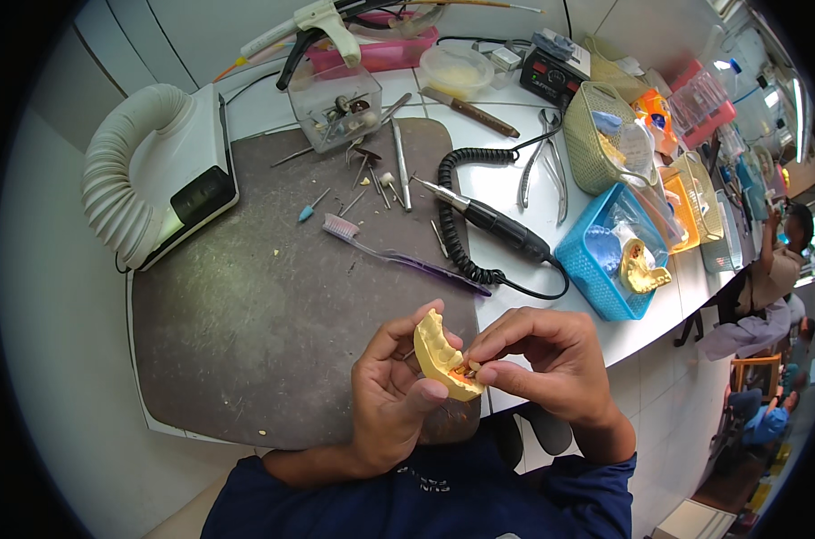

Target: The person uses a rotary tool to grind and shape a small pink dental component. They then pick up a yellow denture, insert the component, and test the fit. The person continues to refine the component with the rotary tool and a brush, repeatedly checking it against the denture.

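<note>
A yellow plaster dental model point(436, 349) with molded teeth is gripped in my left hand point(385, 386), the thumb along its lower side and the fingers behind it. My right hand point(551, 359) pinches at the model's right end with thumb and index finger. Between those fingertips is a small pale piece point(473, 366), too small to name, beside an orange-red area on the model. Both hands are above the near right edge of a dark work mat point(264, 305). Just beyond them lies a purple toothbrush point(407, 258).
A black dental handpiece point(502, 226) with a coiled cord lies right of the mat. A blue basket point(596, 278) holds another yellow model point(642, 268). Pliers point(529, 175), loose burs point(372, 175) and a clear box point(331, 130) are farther back. A white hose unit point(205, 144) stands left.
</note>
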The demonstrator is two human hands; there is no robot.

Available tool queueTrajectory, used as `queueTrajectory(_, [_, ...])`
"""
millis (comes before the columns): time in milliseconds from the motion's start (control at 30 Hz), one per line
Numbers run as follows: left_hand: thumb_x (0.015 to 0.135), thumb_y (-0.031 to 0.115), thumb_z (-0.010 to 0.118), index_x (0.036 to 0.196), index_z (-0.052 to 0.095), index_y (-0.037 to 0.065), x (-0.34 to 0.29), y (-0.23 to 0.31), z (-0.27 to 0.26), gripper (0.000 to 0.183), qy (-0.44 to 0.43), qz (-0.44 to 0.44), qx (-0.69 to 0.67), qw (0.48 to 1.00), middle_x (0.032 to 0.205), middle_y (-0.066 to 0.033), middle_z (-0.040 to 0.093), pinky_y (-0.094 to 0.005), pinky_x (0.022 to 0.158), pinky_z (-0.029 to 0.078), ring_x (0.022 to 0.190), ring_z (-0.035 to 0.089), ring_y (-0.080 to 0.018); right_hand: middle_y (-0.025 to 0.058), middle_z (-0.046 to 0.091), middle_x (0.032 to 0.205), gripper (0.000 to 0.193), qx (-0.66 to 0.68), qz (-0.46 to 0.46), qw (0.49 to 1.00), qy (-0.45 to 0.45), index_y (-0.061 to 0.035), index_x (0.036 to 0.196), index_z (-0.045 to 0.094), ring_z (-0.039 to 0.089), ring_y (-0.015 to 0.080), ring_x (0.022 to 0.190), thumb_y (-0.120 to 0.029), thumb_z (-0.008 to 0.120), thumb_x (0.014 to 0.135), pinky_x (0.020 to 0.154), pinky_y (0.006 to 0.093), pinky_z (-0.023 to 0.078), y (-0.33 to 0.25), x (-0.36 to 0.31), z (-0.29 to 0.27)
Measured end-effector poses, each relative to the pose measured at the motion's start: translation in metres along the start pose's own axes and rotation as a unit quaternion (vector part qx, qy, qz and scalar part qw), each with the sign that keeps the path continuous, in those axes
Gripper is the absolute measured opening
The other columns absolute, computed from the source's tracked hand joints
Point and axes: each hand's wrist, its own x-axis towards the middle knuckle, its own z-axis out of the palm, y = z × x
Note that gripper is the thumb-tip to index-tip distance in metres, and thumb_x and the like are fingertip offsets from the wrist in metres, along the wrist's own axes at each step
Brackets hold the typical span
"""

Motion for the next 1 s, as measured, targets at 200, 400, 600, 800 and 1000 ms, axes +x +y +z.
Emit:
queueTrajectory(200, [0.084,0.018,0.078,0.141,0.038,-0.004,0.000,0.000,0.000,0.073,-0.003,0.002,0.002,1.000,0.117,-0.0131,0.057,-0.0313,0.098,0.050,0.110,0.059,-0.0174,0.0101,0.070,0.094,0.016,-0.005,0.003,1.000,-0.003,0.0030,0.100,0.071,0.067,0.0146,0.088,-0.001,0.073,0.084,0.083,0.0285,0.054,-0.001,-0.002,-0.001])
queueTrajectory(400, [0.085,0.016,0.077,0.143,0.036,-0.004,-0.001,0.000,0.000,0.074,-0.004,0.001,-0.002,1.000,0.120,-0.0137,0.056,-0.0314,0.099,0.050,0.112,0.059,-0.0180,0.0158,0.070,0.092,0.015,0.012,0.020,1.000,-0.003,0.0046,0.092,0.069,0.067,0.0197,0.087,0.005,0.075,0.078,0.081,0.0307,0.053,-0.004,0.001,0.000])
queueTrajectory(600, [0.086,0.010,0.074,0.146,0.032,-0.004,-0.001,0.002,0.002,0.075,-0.004,0.002,-0.009,1.000,0.126,-0.0156,0.055,-0.0326,0.101,0.049,0.116,0.057,-0.0197,0.0101,0.071,0.092,0.014,-0.060,-0.046,0.997,-0.009,0.0018,0.097,0.072,0.068,0.0156,0.088,-0.002,0.073,0.084,0.081,0.0283,0.053,0.000,0.002,-0.004])
queueTrajectory(800, [0.086,-0.004,0.068,0.147,0.029,-0.003,-0.002,0.000,0.000,0.073,-0.040,0.054,0.028,0.997,0.133,-0.0201,0.050,-0.0381,0.107,0.045,0.123,0.054,-0.0264,0.0094,0.072,0.090,0.014,-0.120,-0.032,0.992,-0.004,-0.0014,0.095,0.074,0.068,0.0182,0.084,-0.002,0.075,0.080,0.079,0.0296,0.052,-0.011,0.004,-0.005])
queueTrajectory(1000, [0.087,-0.011,0.061,0.148,0.027,-0.001,-0.002,-0.002,-0.001,0.070,-0.077,0.098,0.062,0.990,0.140,-0.0238,0.045,-0.0444,0.112,0.040,0.134,0.045,-0.0345,0.0074,0.070,0.096,0.023,-0.230,-0.119,0.965,-0.028,-0.0070,0.098,0.075,0.066,0.0196,0.088,-0.002,0.076,0.076,0.078,0.0305,0.053,-0.020,0.005,-0.007])
